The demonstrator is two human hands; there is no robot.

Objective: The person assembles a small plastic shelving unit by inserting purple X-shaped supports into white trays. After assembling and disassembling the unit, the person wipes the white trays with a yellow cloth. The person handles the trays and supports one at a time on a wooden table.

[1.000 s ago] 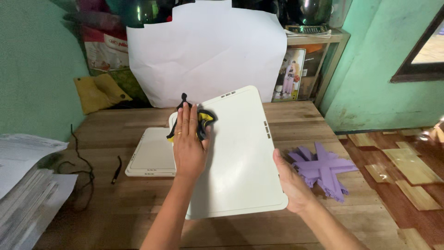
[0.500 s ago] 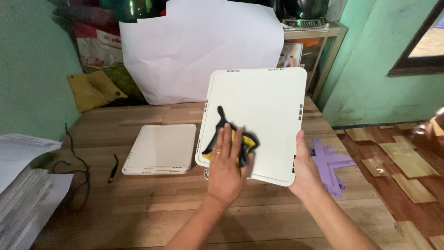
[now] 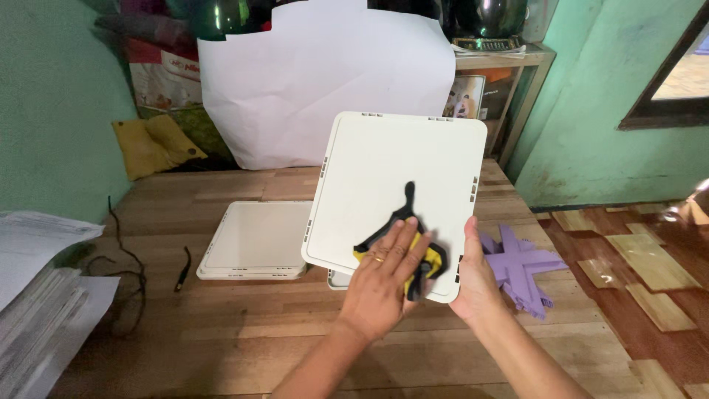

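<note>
Upright, white panel (image 3: 399, 185) (rounded corners): right fingers (image 3: 473, 229) clamped on edge, left fingers (image 3: 395, 247) pressing yellow-black cloth (image 3: 428, 258).

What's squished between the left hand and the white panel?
A yellow-and-black cloth lies under the left hand, pressed on the white panel, in the head view.

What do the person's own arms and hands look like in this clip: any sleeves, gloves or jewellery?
Both forearms are bare as far as the frame shows, with no sleeves in view. Neither the left hand nor the right hand wears a glove. The left hand has a thin gold-coloured ring on one finger. No watch, bracelet or other marking is visible on either wrist.
</note>
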